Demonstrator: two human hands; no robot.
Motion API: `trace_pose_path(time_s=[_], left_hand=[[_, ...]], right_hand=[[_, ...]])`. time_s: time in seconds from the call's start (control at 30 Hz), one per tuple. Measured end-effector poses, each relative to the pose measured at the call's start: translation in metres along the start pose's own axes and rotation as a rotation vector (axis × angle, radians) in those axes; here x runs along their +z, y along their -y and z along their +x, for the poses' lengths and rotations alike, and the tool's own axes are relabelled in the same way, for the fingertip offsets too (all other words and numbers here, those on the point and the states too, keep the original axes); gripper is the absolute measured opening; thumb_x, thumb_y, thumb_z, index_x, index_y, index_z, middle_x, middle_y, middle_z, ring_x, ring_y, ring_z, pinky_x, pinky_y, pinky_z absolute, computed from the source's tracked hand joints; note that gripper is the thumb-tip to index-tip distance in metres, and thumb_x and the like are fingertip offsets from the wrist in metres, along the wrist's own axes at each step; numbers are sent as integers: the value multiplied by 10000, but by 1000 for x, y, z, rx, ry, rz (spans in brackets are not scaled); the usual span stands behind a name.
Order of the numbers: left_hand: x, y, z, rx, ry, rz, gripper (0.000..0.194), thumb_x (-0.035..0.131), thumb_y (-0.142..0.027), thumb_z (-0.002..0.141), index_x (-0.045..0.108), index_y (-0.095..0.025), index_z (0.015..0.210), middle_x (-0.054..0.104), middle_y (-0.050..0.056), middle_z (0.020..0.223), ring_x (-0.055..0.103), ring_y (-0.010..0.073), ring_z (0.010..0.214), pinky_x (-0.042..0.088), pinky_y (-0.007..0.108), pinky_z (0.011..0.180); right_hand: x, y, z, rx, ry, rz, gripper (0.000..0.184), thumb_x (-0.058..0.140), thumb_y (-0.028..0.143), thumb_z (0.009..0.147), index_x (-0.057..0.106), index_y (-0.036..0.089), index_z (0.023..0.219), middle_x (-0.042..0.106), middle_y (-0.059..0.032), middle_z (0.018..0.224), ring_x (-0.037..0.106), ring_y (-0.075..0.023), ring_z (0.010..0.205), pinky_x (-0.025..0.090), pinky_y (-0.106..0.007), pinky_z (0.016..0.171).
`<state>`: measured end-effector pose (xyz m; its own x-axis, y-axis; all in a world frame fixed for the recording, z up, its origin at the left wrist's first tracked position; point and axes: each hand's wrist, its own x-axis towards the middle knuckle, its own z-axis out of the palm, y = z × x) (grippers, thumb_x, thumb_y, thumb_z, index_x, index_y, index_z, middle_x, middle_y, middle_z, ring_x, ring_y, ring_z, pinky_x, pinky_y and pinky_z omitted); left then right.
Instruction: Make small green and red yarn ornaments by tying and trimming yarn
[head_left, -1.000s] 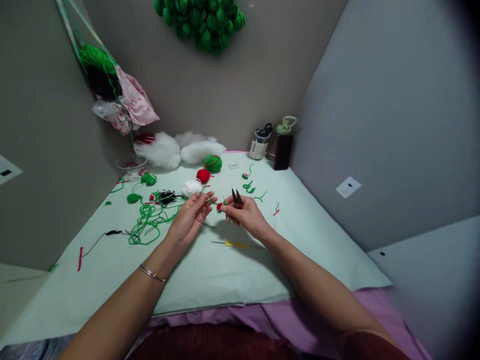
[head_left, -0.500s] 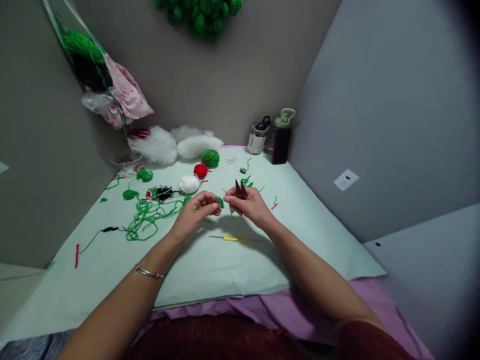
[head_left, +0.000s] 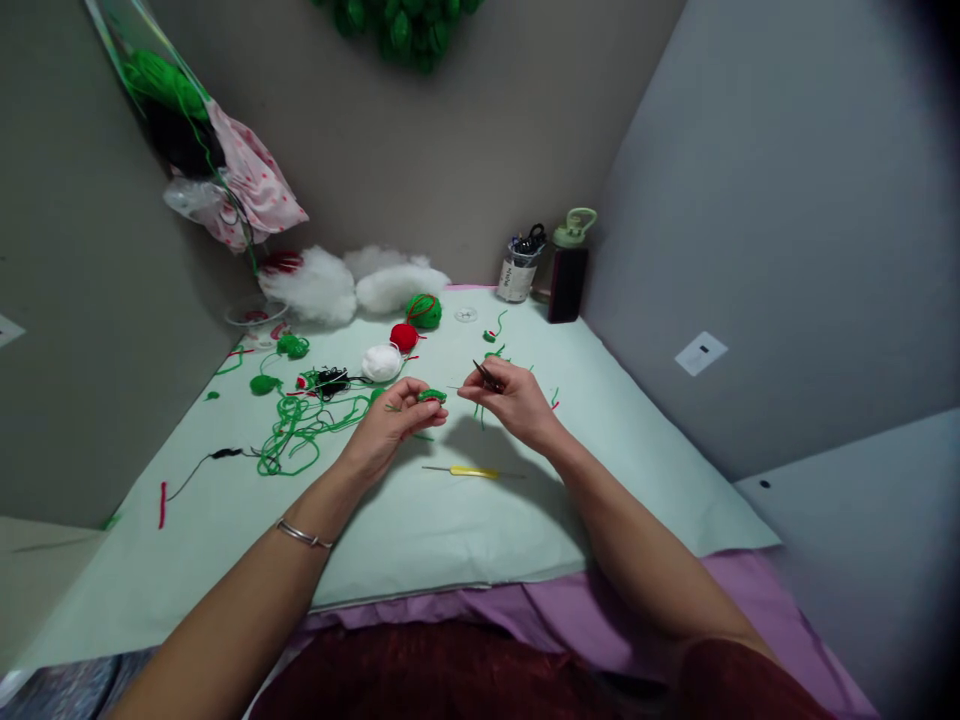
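My left hand (head_left: 396, 418) is closed, pinching a small green crocheted piece (head_left: 432, 396) with a red edge between thumb and fingertips. Just to its right, my right hand (head_left: 519, 402) is closed too. A thin needle (head_left: 453, 387) sticks out of its fingertips toward the crocheted piece, apart from it. Small dark scissors (head_left: 487, 376) are tucked in the same hand, their blades pointing up and away. Green yarn (head_left: 480, 415) hangs below the right fingers. On the table below both hands lies a crochet hook with a yellow handle (head_left: 474, 472).
Tangled green yarn (head_left: 296, 430) lies left, near black yarn (head_left: 331, 381). White (head_left: 381, 363), red (head_left: 403, 338) and green yarn balls (head_left: 424, 311) sit behind. White stuffing (head_left: 319, 287), a pen holder (head_left: 517, 275) and a dark phone (head_left: 568, 285) by a bottle (head_left: 576, 227) line the back.
The crocheted piece has turned in my left hand, showing more of its green side. My right hand has moved slightly right, and the scissors have turned in it. The view has shifted a little.
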<state>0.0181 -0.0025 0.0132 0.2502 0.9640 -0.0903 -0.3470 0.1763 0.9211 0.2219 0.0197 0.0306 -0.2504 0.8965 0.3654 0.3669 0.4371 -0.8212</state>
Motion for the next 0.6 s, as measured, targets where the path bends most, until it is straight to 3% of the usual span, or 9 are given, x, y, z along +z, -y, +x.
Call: trace_pose_path(time_s=[0.2,0.4,0.6], left_hand=[[1,-1,-1,-12,9,4,350,853,-271,686,650,-166,951,702,13,866,698,143,776,562,300,809],[-1,1,0,-23,59,22,307,843,-309,717,697,-167,947,691,11,873,695,138,779,556,273,787],[-5,4,2,-10,92,64,270,824,-327,744,703,-179,936,701,21,876,697,152,806,551,289,817]], right_hand=[[-4,0,-1,-14,117,75,251,725,440,838,720,200,763,536,-8,746,462,-134,681,378,-280,640],[-8,-3,-1,-61,169,50,151,661,328,892,747,204,883,544,-13,790,494,-137,722,392,-276,673],[-13,-2,0,-107,213,-53,169,630,303,927,766,227,992,491,-3,787,475,-128,711,387,-263,668]])
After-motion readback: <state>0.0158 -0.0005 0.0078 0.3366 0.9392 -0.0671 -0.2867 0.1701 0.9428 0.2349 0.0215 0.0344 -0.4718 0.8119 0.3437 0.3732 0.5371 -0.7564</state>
